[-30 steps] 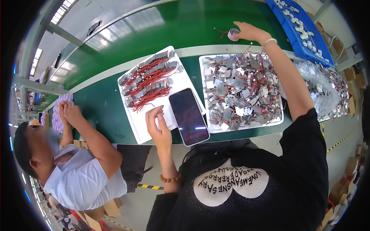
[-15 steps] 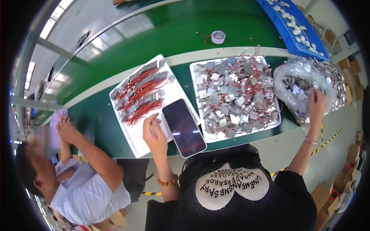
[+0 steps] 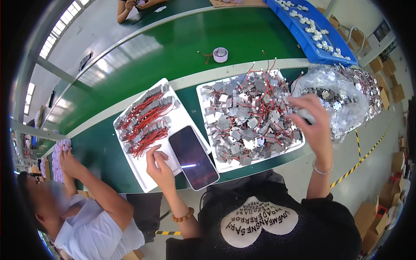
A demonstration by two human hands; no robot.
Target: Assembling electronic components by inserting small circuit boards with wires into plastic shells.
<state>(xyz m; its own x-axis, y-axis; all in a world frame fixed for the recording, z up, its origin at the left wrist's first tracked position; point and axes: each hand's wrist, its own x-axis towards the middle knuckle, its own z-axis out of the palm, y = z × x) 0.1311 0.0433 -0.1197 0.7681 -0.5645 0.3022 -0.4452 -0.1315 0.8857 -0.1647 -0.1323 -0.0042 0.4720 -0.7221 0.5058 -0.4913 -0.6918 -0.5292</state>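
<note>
My left hand (image 3: 161, 171) hovers at the near part of a white tray (image 3: 147, 175), left of a dark phone (image 3: 193, 157). Its fingers curl loosely with gaps between them, and nothing shows in them. On that tray lie rows of grey metal pieces with red wires (image 3: 145, 119). My right hand (image 3: 315, 123) is over the right edge of a second white tray (image 3: 236, 165), thumb and fingers spread apart with nothing visible in its grasp. A loose heap of flat grey metal pieces and red-wired pieces (image 3: 249, 117) fills that second tray.
A clear plastic bag of metal pieces (image 3: 342, 97) stands right of the trays. Behind them are a small white ring-shaped part (image 3: 220, 54) and a blue bin (image 3: 318, 50) with white pieces. A co-worker (image 3: 93, 208) handles pale parts at left; another person's hands (image 3: 130, 6) show far off.
My right hand has moved left from the plastic bag to the parts tray, and its fingers have spread. My left hand stays beside the phone. The whole view has shifted slightly.
</note>
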